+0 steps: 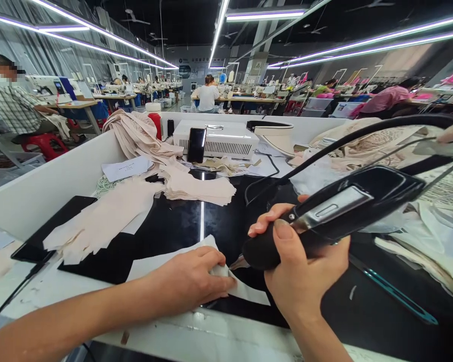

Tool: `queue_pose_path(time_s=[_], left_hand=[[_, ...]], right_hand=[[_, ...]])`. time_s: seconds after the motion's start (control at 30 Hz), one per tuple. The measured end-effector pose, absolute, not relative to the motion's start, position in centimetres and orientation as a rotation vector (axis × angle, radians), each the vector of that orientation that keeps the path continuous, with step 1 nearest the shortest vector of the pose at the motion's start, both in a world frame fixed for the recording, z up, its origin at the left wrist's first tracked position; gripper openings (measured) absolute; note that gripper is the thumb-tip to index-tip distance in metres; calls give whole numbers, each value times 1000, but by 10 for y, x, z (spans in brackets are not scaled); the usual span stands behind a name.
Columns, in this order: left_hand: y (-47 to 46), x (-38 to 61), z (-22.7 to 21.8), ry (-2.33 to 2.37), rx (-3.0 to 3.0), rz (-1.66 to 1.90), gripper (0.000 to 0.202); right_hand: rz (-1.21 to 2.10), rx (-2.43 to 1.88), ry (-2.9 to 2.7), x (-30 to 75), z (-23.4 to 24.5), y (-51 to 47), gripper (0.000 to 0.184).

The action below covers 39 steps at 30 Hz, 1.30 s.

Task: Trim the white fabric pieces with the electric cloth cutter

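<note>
My right hand (305, 266) is closed round the handle of a black hand-held iron-like tool (347, 206), held tilted above the black glossy worktop (219, 221); its cable arcs up to the right. My left hand (191, 279) presses down with curled fingers on a pale fabric piece (249, 291) lying flat near the table's front edge. The tool's tip hangs just above that piece.
Stacks of beige cut fabric (196, 186) and loose pieces (98, 221) lie to the left. A white box machine (219, 138) with a phone (196, 145) leaning on it stands at the back. More fabric piles up at right (430, 226). Other workers sit at sewing tables beyond.
</note>
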<state>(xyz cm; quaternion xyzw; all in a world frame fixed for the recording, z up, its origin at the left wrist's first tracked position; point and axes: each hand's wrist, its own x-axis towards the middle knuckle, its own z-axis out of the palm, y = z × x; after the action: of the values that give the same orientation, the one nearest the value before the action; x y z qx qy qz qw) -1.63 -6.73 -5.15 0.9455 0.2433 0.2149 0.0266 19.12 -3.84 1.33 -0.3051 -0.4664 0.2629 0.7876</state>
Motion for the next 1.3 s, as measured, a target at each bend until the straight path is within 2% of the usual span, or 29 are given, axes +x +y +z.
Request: queue_pose_path(time_s=[0.2,0.4,0.63,0.73,0.8,0.87,0.93,1.03,1.13,1.3], left_hand=[[-62,-13,-61,763,2916,671,22],[-50,-13,-65,752,2921,652,31],[-22,-4,-50,835,2939,517,5],[-16,4,-49,863,2946,422,9],[-14,8,-49,907,2904,381,14],[-10,9,-46,977,2768,390,20],[-5,7,-40,1052,2608,436,22],[5,1,-21,1124,2462,545,16],[16,-4,1,1155,2308,709,15],[30,-14,25,1164,2018,967,28]], right_hand=[[562,-690,-1051,189,11,-33,46],[525,-747,-1033,204,14,-31,56],[424,-1002,-1165,243,7,-28,63],[196,-946,-1091,262,0,-32,75],[11,-864,-1044,275,-9,-41,64],[-83,-858,-1144,285,-23,-54,39],[-1,-913,-1407,286,-41,-67,23],[327,-1004,-1745,270,-65,-73,34],[623,-1074,-1839,243,-78,-64,40],[794,-1123,-1790,207,-78,-36,48]])
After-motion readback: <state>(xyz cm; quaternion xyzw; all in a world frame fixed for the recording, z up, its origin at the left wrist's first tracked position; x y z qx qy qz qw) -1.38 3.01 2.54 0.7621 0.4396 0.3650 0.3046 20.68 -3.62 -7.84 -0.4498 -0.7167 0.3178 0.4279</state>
